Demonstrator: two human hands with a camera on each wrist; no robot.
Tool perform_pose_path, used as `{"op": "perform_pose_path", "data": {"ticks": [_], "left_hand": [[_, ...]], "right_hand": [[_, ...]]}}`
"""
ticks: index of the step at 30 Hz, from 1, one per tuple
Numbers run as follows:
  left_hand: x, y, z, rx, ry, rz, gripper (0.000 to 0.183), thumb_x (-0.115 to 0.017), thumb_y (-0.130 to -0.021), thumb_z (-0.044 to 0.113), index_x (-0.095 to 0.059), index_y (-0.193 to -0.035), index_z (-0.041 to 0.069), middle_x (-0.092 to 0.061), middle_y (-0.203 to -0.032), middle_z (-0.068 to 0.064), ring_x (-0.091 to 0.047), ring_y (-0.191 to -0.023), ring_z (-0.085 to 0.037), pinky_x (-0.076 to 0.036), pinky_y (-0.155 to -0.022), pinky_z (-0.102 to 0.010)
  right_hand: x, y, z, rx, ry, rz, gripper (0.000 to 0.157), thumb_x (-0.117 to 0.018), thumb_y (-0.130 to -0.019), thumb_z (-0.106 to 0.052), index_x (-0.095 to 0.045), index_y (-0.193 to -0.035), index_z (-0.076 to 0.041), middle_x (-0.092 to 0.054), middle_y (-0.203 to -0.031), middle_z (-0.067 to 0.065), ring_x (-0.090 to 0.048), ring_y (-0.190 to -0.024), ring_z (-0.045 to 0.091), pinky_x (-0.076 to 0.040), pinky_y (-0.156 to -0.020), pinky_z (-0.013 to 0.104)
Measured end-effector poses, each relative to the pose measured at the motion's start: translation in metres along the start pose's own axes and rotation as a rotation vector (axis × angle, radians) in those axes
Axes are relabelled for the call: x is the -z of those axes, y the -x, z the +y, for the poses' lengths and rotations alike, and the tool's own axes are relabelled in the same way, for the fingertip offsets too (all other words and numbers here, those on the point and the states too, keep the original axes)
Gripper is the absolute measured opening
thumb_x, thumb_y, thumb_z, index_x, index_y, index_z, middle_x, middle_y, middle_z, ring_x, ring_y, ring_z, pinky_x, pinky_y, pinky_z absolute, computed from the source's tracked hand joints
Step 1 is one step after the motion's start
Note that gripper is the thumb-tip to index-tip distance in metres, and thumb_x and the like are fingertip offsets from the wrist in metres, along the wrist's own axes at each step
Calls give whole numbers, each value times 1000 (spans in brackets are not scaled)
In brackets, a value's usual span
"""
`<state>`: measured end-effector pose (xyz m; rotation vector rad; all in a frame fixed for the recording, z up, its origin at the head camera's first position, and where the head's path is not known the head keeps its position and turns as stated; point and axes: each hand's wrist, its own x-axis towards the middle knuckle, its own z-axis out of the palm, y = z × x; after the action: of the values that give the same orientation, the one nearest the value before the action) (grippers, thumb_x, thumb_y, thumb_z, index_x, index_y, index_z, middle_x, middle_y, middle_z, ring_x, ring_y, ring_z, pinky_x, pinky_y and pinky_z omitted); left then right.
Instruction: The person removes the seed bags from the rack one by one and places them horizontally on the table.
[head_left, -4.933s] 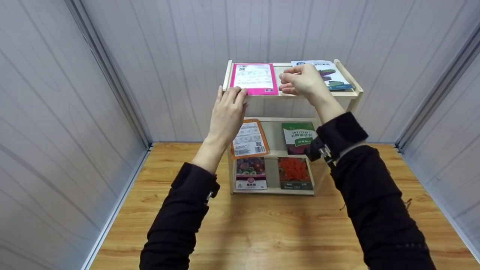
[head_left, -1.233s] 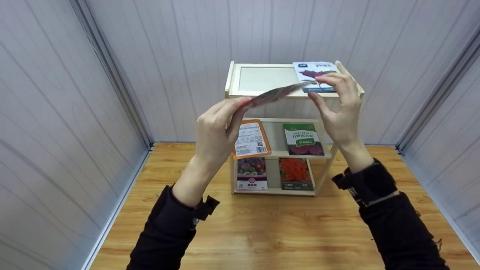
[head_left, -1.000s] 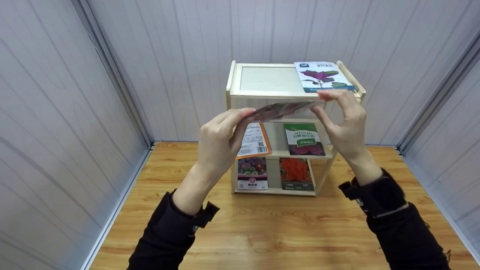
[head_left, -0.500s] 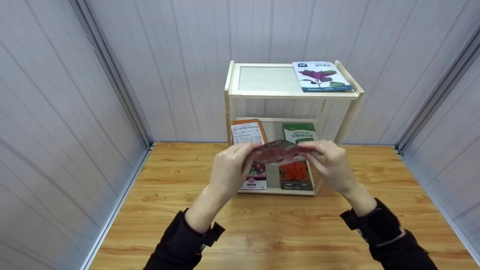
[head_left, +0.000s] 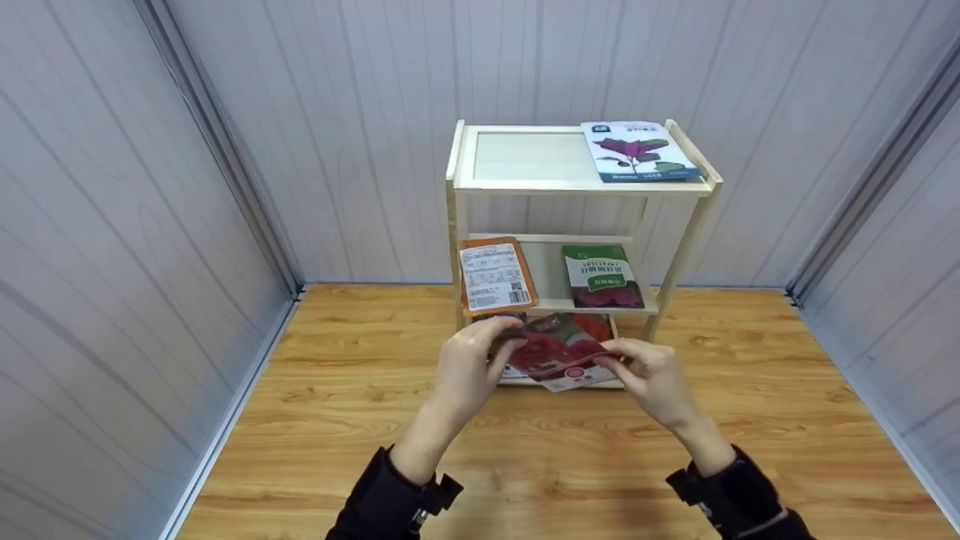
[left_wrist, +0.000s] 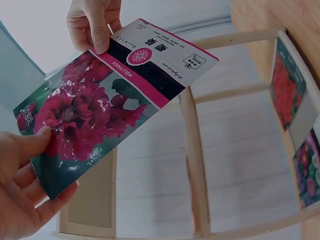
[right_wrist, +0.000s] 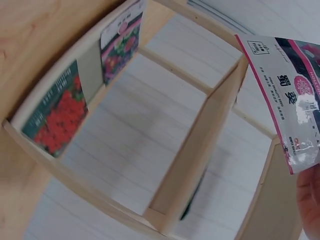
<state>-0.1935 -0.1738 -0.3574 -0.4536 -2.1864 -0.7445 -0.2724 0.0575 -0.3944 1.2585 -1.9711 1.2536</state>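
Note:
A hollyhock seed packet (head_left: 555, 346) hangs in front of the shelf's lower part, tilted, its dark pink flower side showing. My left hand (head_left: 466, 364) pinches one end, thumb over the flower picture and fingers beneath, as the left wrist view of the packet (left_wrist: 95, 112) shows. At the other end, my right hand (head_left: 658, 379) pinches the white-and-pink labelled part between thumb and fingers. The right wrist view catches just the labelled end and part of the right hand (right_wrist: 310, 200). Behind the packet, the two bottom-shelf packets are partly covered in the head view.
A pale wooden three-tier shelf (head_left: 540, 185) stands against the panelled wall. A white packet (head_left: 637, 152) lies top right. An orange-edged packet (head_left: 495, 276) and a green one (head_left: 602, 277) lie on the middle tier. Red-flower (right_wrist: 61, 117) and purple-flower (right_wrist: 120, 47) packets occupy the bottom tier.
The hollyhock packet, earlier lying back side up on the top tier, has been lifted, turned over and brought down. My right hand has taken hold of its other end.

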Motion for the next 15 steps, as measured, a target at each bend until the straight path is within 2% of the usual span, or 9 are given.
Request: {"op": "perform_pose_path", "data": {"ticks": [8,15], "left_hand": [[-18,24,-12,141,104,70,51,-63,-81,25,-47,-123,1,-54,-115,-10,-49,-108,-20,-42,-89,-32],[-39,51,-18,273,226,42,55,-59,-84,25,-39,-127,-2,-52,-115,-13,-49,-107,-22,-41,-91,-35]], "right_hand": [[-7,24,-2,-168,-92,72,20,-66,-68,15,-67,-83,1,-65,-75,10,-59,-63,11,-45,-51,13],[-11,32,-14,-275,-222,145,14,-61,-70,19,-64,-80,8,-63,-71,15,-56,-57,15,-43,-49,15]]}}
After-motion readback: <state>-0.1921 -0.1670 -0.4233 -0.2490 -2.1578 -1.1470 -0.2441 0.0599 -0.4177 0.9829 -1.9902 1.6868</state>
